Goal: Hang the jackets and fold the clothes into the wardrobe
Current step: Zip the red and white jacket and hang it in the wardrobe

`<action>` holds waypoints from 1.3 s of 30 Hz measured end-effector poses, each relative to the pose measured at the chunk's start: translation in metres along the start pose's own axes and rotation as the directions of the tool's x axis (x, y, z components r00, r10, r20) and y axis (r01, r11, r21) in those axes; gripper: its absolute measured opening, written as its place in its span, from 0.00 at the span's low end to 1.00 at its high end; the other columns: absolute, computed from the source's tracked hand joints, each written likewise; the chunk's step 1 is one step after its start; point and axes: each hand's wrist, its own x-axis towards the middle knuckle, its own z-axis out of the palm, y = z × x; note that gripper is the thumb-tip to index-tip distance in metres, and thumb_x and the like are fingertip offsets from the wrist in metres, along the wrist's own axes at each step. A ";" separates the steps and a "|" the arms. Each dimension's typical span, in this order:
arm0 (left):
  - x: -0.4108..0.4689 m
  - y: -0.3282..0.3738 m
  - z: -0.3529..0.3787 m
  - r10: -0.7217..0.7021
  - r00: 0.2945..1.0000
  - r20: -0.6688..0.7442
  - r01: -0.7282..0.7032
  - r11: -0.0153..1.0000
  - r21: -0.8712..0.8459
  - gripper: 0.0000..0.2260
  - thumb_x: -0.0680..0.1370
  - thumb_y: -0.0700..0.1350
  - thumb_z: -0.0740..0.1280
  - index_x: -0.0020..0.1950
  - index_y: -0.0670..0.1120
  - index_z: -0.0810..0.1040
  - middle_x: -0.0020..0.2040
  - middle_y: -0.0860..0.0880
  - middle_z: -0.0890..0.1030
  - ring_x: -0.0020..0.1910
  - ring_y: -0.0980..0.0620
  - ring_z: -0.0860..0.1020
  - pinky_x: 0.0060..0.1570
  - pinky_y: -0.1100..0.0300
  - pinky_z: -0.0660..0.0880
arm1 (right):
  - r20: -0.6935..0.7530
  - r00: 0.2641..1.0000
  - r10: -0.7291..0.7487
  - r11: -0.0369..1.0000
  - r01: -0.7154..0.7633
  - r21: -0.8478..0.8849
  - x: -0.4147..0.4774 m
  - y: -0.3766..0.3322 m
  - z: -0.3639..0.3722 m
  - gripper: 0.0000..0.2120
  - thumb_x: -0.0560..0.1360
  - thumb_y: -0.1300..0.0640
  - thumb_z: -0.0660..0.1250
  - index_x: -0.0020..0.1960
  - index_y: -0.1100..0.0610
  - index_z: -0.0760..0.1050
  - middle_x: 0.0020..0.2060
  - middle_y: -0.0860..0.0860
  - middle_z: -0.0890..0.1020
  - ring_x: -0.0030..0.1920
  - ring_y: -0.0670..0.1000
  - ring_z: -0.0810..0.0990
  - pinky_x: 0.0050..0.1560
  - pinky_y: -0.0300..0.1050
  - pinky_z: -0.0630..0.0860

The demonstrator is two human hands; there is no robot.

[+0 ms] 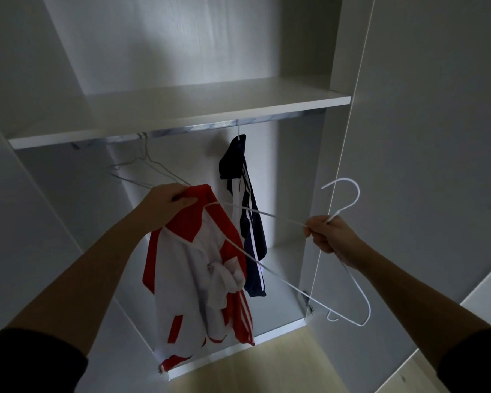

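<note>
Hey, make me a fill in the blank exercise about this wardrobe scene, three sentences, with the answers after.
1. The jacket gripped by the left hand is white and ____.
2. The right hand holds a white ____ by its neck.
3. The navy jacket hangs from the ____ under the shelf.
Missing words: red; hanger; rail.

Within wardrobe (318,194), shelf (182,109) over rail (210,126). On rail, hung jacket (250,217) at right, bare hangers (147,154) at left. In front, held jacket (182,265) in left hand (165,202), loose hanger (358,192) in right hand (329,234).
</note>
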 end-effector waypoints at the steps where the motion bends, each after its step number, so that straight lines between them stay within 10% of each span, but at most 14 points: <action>1: 0.000 0.002 0.000 0.020 1.000 0.005 -0.020 1.000 0.018 0.12 0.78 0.46 0.66 0.36 0.59 0.72 0.35 0.58 0.75 0.35 0.61 0.73 0.36 0.68 0.65 | 0.018 1.000 0.005 1.000 -0.005 -0.027 0.001 -0.001 0.002 0.16 0.80 0.63 0.57 0.35 0.61 0.73 0.20 0.45 0.62 0.20 0.44 0.57 0.21 0.32 0.55; 24: 0.009 -0.004 -0.037 -0.018 0.999 -0.042 0.010 0.984 -0.179 0.06 0.78 0.45 0.66 0.43 0.54 0.79 0.39 0.55 0.80 0.37 0.61 0.78 0.37 0.70 0.71 | 0.061 0.996 -0.057 0.979 0.068 -0.192 0.012 -0.011 0.002 0.19 0.80 0.62 0.59 0.32 0.56 0.76 0.20 0.46 0.65 0.20 0.45 0.61 0.21 0.33 0.59; 33: 0.014 0.008 -0.024 0.082 0.997 -0.014 -0.083 0.995 -0.058 0.14 0.77 0.42 0.68 0.34 0.56 0.74 0.30 0.58 0.76 0.31 0.65 0.75 0.33 0.76 0.68 | 0.119 0.989 -0.084 0.953 0.114 -0.280 0.025 -0.021 0.040 0.20 0.80 0.58 0.59 0.31 0.52 0.77 0.20 0.46 0.66 0.22 0.44 0.62 0.24 0.31 0.60; 39: 0.019 0.016 -0.011 0.154 0.984 0.091 -0.166 0.975 0.147 0.08 0.78 0.46 0.67 0.43 0.42 0.79 0.40 0.46 0.76 0.40 0.51 0.75 0.41 0.66 0.67 | 0.088 0.990 -0.114 0.977 0.128 -0.169 0.031 -0.036 0.065 0.18 0.80 0.60 0.58 0.33 0.56 0.76 0.21 0.49 0.65 0.22 0.46 0.60 0.24 0.36 0.58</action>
